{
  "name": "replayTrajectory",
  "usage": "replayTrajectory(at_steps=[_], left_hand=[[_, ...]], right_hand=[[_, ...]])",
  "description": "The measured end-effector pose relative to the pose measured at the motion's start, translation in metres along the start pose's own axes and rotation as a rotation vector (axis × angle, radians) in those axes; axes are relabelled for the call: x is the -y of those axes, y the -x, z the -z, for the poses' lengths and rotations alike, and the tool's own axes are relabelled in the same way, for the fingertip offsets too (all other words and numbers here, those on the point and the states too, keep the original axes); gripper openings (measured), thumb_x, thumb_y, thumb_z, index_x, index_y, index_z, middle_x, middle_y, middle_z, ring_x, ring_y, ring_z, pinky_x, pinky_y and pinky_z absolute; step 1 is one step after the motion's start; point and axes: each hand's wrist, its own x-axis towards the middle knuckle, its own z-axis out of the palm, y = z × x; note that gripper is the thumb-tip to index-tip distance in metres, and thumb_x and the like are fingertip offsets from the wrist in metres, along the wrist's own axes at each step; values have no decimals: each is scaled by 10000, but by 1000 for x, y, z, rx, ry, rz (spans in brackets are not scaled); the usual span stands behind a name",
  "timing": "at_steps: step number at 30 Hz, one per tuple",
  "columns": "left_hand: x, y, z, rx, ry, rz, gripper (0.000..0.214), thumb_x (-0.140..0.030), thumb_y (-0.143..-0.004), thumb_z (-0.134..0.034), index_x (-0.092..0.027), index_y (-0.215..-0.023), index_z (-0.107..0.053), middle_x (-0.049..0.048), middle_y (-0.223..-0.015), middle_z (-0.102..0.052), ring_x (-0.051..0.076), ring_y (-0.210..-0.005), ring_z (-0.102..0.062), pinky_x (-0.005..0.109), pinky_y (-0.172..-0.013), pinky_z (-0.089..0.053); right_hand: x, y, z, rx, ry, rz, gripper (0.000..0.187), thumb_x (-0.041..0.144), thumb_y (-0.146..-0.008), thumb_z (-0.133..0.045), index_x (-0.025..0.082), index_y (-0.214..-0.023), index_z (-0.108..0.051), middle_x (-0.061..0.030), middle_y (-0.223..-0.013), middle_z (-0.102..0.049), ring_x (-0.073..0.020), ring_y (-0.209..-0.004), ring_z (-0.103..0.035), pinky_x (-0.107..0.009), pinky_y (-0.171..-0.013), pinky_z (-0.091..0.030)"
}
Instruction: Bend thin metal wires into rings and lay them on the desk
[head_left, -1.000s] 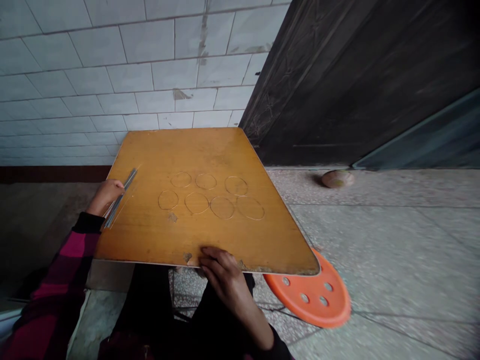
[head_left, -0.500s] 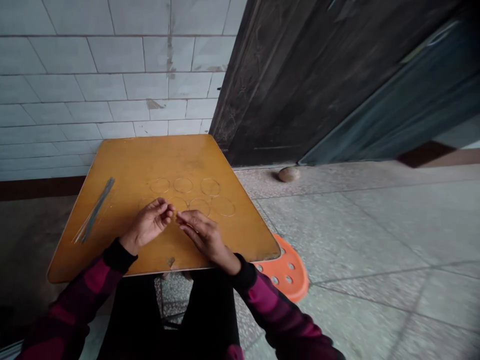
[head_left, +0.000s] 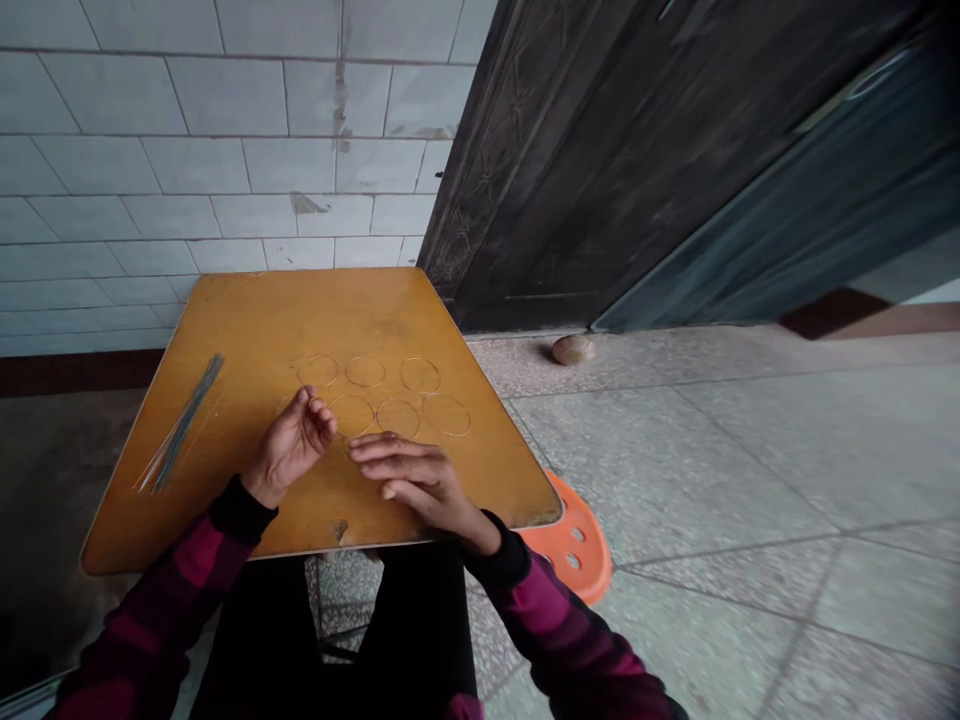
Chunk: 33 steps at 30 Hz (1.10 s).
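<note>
Drawn apart since the last view, your left hand [head_left: 291, 447] curls beside the thin wire rings [head_left: 397, 400] on the table [head_left: 480, 490], its grasp impossible to tell, while your right hand [head_left: 412, 480] lies open and empty just below them.

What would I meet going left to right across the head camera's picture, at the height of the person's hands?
Bundle of thin metal rods → left hand → right hand → orange stool seat
</note>
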Motion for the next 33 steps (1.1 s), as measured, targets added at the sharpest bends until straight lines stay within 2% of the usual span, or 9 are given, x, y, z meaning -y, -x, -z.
replayTrajectory(at_steps=[2, 4, 6, 9, 14, 19, 27, 30, 33], left_hand=[[2, 3, -3, -6, 3, 17, 246, -185, -943, -513, -188, -742, -654, -44, -604, -602, 59, -577, -616, 171, -604, -544], [6, 6, -5, 3, -12, 27, 250, -202, -937, -529, -188, -720, -653, -41, -594, -590, 59, -568, -615, 172, -603, -552], [9, 8, -7, 24, -27, 27, 258, -237, -930, -547, -187, -699, -649, -34, -593, -585, 67, -572, -620, 186, -607, -563], [10, 11, -7, 72, -59, 10, 293, -330, -922, -560, -190, -677, -640, -22, -597, -577, 87, -582, -618, 219, -605, -573], [9, 12, 0, 162, -125, -12, 379, -474, -882, -581, -198, -624, -617, -25, -518, -500, 106, -529, -563, 237, -542, -544], [0, 12, 3, 235, -131, 21, 268, -418, -769, -738, -205, -644, -633, -40, -525, -484, 97, -527, -545, 217, -537, -514], [-4, 8, 5, 206, -198, 33, 545, -538, -891, -527, -172, -488, -511, -32, -436, -329, 97, -430, -436, 219, -466, -417], [-3, 9, 8, 237, -228, 49, 581, -523, -895, -527, -172, -436, -464, -35, -402, -267, 95, -394, -395, 223, -453, -401], [-3, 10, 10, 292, -249, 80, 477, -439, -850, -631, -172, -470, -523, -40, -413, -300, 84, -391, -383, 216, -447, -398]], right_hand=[[-3, -3, -2, -65, -198, -102, 328, 539, -908, -548, 256, -957, -707, -60, -1034, -736, -224, -1064, -667, -490, -976, -498], [-7, -8, -5, -217, -407, -153, 362, 598, -868, -571, 254, -855, -681, -34, -874, -739, -216, -948, -699, -480, -939, -518], [-9, -15, -7, -355, -586, -204, 373, 618, -820, -624, 247, -774, -629, 6, -714, -693, -192, -796, -704, -437, -852, -556], [-8, -28, -8, -428, -760, -324, 432, 647, -812, -611, 235, -702, -542, 47, -577, -582, -151, -635, -649, -367, -724, -573], [-11, -38, -6, -313, -994, -451, 584, 703, -915, -336, 215, -617, -458, 56, -503, -445, -108, -507, -519, -287, -590, -544], [-26, -35, -2, -143, -1160, -435, 651, 749, -879, -341, 203, -545, -461, 47, -494, -419, -105, -488, -473, -286, -590, -540], [-47, -31, -4, -70, -1172, -570, 632, 701, -913, -339, 191, -581, -513, 49, -514, -440, -95, -495, -456, -292, -636, -535], [-48, -28, -4, -44, -1209, -600, 604, 643, -950, -336, 189, -617, -555, 50, -531, -437, -92, -511, -457, -286, -658, -530], [-48, -26, -3, -7, -1218, -612, 577, 591, -976, -342, 184, -658, -598, 49, -551, -439, -86, -512, -446, -277, -659, -527]])
